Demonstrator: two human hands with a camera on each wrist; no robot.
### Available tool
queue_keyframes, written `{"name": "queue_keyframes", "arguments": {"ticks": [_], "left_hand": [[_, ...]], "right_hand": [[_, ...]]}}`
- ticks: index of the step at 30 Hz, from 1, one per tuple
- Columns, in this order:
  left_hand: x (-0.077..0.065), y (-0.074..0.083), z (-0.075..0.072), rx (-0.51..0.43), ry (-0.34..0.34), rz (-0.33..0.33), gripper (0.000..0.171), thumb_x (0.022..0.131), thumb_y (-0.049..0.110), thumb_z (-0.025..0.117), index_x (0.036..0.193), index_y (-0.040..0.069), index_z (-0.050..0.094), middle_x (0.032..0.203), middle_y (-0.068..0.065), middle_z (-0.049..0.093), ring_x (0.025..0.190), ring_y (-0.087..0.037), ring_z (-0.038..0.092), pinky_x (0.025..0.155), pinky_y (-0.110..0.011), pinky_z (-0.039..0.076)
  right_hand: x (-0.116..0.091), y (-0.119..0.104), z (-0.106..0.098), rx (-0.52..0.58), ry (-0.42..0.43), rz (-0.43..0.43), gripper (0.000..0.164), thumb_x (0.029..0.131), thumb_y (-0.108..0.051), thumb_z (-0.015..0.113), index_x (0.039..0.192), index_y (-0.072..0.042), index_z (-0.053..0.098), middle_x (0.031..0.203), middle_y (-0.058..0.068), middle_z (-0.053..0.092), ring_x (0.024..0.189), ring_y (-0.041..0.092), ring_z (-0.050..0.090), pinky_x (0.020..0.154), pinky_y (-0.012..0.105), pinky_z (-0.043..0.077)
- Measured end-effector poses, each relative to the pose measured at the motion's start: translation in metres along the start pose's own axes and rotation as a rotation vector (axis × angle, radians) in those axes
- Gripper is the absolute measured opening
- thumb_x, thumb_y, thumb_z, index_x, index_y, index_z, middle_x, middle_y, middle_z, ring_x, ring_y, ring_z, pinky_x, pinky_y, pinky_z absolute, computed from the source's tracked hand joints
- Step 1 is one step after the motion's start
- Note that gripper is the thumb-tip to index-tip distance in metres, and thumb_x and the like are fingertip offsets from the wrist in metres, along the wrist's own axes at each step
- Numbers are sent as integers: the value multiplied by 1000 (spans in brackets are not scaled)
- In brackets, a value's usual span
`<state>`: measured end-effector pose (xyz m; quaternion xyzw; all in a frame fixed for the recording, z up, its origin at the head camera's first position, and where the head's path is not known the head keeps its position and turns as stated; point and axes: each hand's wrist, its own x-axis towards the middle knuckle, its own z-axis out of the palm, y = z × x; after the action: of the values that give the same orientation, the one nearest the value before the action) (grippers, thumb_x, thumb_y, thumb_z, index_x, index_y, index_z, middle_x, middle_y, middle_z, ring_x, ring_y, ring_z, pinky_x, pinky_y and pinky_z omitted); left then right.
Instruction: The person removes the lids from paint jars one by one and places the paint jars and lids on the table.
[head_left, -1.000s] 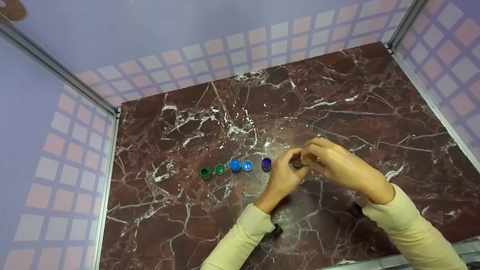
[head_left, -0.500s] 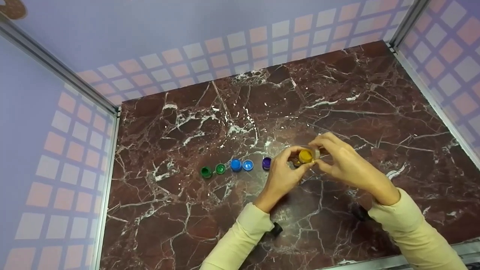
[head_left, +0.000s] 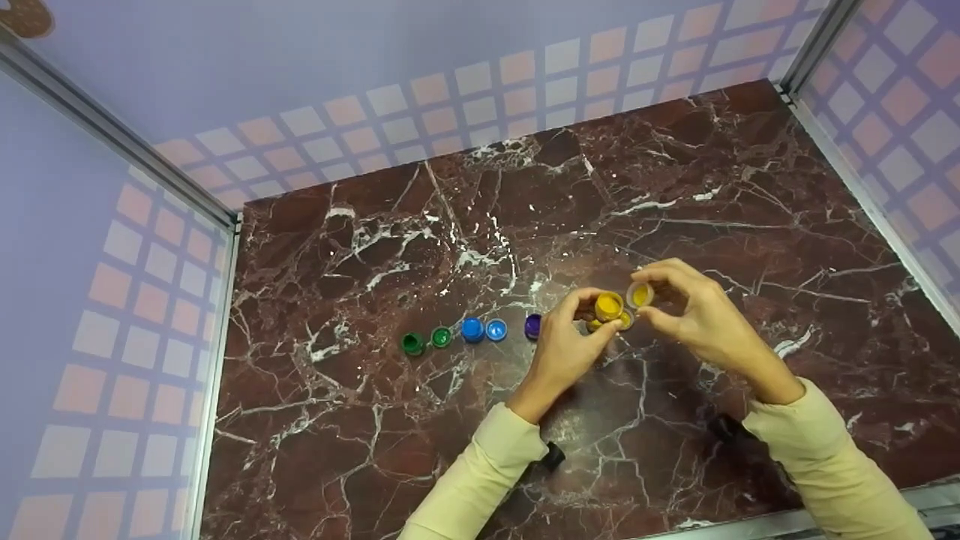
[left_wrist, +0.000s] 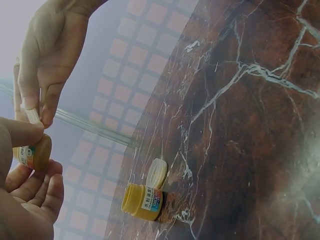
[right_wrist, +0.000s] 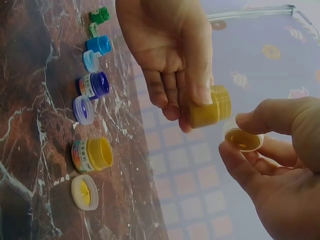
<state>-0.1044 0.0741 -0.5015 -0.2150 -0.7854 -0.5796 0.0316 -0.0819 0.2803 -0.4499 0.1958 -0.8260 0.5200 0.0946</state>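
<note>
My left hand (head_left: 566, 349) grips a small jar of yellow paint (head_left: 608, 305), raised off the table, its uncovered mouth showing yellow. Just to the right, my right hand (head_left: 701, 315) pinches a round clear lid (right_wrist: 243, 139) between thumb and fingers. Yellow paint coats the lid's inner face, and the lid is apart from the jar. Below the hands, a second open yellow jar (right_wrist: 95, 154) stands on the table with its lid (right_wrist: 85, 192) beside it. In the head view the left hand partly hides that jar.
Left of the hands, a purple jar (head_left: 533, 326), a blue jar (head_left: 472, 330) and a green jar (head_left: 412, 344) stand uncapped in a row. Their lids lie beside them, including a purple lid (right_wrist: 83, 110). Patterned panels (head_left: 480, 90) edge the marbled table (head_left: 360, 450).
The lid has come off the held yellow jar. My right hand has drawn it up and to the right, turning its painted inside into view. The left hand stays nearly still, tilting the jar.
</note>
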Motion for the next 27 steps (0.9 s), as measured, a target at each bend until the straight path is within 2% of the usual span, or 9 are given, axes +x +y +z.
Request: {"name": "queue_keyframes", "arguments": {"ticks": [5,10,13,18,22,27], "left_hand": [[2,1,4,19,-16,-29,39,84,8,84,119,3,66,105,-7,73,89,-8,66,82,-38,60],[4,3,9,56,-41,-49,40,84,11,84,120,6,66,108,-7,73,94,-10,67,87,-27,56],[6,3,13,77,-50,-35,42,85,13,85,122,7,67,109,-6,73,96,-11,66,87,-24,54],[8,2,20,106,-86,0,44,87,13,83,128,6,67,114,-7,73,99,-13,66,88,-28,55],[10,1,28,151,-117,-13,42,87,15,84,126,8,68,117,-6,74,104,-17,67,94,-26,51],[14,0,39,227,-153,-32,42,85,19,86,123,12,69,116,-3,74,105,-14,66,94,-22,49]], "right_hand": [[-2,4,-7,-25,-9,48,48,78,24,74,123,8,67,119,16,64,99,19,64,89,15,53],[-5,9,-16,-183,-46,56,55,75,23,73,128,7,66,114,17,62,95,20,60,85,10,47],[-7,12,-21,-250,-82,65,54,76,20,73,128,6,67,110,16,60,93,21,58,81,10,45],[-10,19,-28,-283,-120,115,45,80,15,76,124,6,69,107,14,60,89,20,57,77,13,45],[-13,26,-33,-277,-132,169,38,83,12,77,120,6,69,105,13,59,87,20,58,76,12,47],[-16,38,-40,-256,-151,245,34,85,8,78,117,8,66,105,16,59,89,26,61,76,12,48]]}}
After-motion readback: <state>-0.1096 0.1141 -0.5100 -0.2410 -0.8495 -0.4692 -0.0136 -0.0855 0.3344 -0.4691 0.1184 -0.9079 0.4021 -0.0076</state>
